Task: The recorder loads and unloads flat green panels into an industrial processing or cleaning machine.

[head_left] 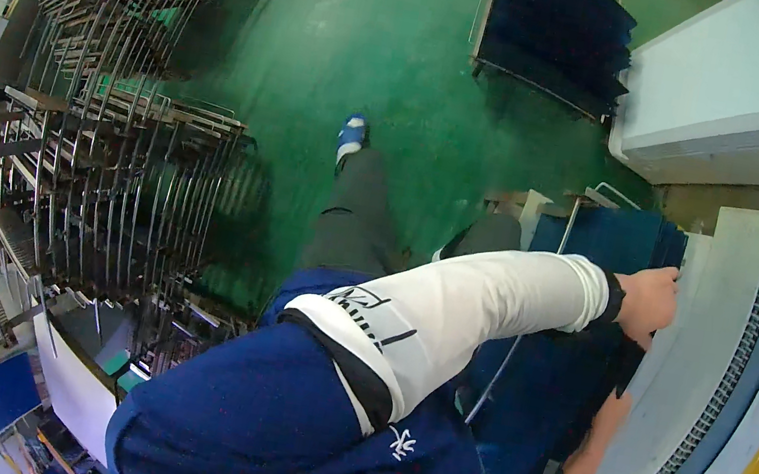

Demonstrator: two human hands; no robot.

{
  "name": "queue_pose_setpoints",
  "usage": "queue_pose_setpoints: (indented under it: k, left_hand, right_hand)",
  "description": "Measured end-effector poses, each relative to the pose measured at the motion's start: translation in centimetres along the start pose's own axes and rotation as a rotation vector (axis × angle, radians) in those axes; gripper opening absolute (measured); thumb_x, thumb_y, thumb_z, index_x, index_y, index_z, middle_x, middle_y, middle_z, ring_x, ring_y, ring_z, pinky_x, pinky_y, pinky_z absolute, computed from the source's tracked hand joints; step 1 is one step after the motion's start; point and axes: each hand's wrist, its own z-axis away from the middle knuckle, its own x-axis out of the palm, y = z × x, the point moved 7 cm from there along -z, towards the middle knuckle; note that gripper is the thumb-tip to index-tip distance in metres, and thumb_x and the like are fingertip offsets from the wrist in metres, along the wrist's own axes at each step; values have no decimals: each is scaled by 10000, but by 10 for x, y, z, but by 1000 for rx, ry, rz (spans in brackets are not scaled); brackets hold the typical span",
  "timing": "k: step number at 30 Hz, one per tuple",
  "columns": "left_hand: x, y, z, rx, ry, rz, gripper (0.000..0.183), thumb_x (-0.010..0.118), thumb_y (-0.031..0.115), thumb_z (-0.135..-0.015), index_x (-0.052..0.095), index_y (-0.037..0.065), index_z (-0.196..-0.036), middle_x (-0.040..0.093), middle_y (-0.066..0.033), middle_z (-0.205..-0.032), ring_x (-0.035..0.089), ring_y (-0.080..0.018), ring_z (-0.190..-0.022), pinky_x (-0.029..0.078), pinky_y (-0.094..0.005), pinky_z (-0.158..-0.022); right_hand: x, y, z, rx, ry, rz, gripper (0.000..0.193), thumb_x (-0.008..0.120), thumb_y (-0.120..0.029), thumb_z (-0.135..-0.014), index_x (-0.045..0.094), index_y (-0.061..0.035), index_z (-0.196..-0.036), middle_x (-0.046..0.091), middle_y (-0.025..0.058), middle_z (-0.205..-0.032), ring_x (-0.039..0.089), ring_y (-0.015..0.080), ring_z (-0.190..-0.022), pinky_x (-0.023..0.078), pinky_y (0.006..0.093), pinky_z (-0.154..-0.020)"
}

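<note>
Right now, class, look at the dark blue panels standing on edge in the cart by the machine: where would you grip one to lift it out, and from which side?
Grip a dark blue panel by its top edge, coming from above. The panels stand upright and packed close, so only the top edges are free. The left hand already rests there beside the grey machine; the right hand is lower down.

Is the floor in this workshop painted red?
No, the floor is green, as seen around the person's blue shoe and beside the metal racks.
</note>
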Motion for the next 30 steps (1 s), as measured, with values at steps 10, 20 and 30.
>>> queue_pose_setpoints:
  k: [10, 20, 30]
  left_hand:
    - [9, 4, -1, -11, -77, 15, 425, 729, 581, -773, 811, 165, -790, 735, -51, -807, 642, -257, -950, 365, -440, -946]
    - [10, 9, -3, -13, -49, 44, 394, 756, 562, -747, 822, 176, -793, 738, -14, -781, 644, -223, -901, 368, -415, -947]
    - [7, 4, -4, -26, -82, 39, 399, 760, 567, -746, 819, 175, -783, 738, -23, -783, 644, -231, -890, 371, -408, -925]
  right_hand:
    - [13, 36, -12, -122, 48, -109, 312, 557, -202, -1018, 649, 94, -1059, 702, 131, -935, 609, 218, -855, 489, 393, -794]
    - [23, 85, -22, -44, 49, -132, 329, 552, -205, -1026, 671, 92, -1100, 699, 168, -974, 619, 263, -864, 499, 412, -798]
    - [17, 68, -21, 50, -63, -82, 349, 515, -165, -1025, 669, 83, -1217, 731, 240, -1127, 678, 348, -992, 507, 418, -928]
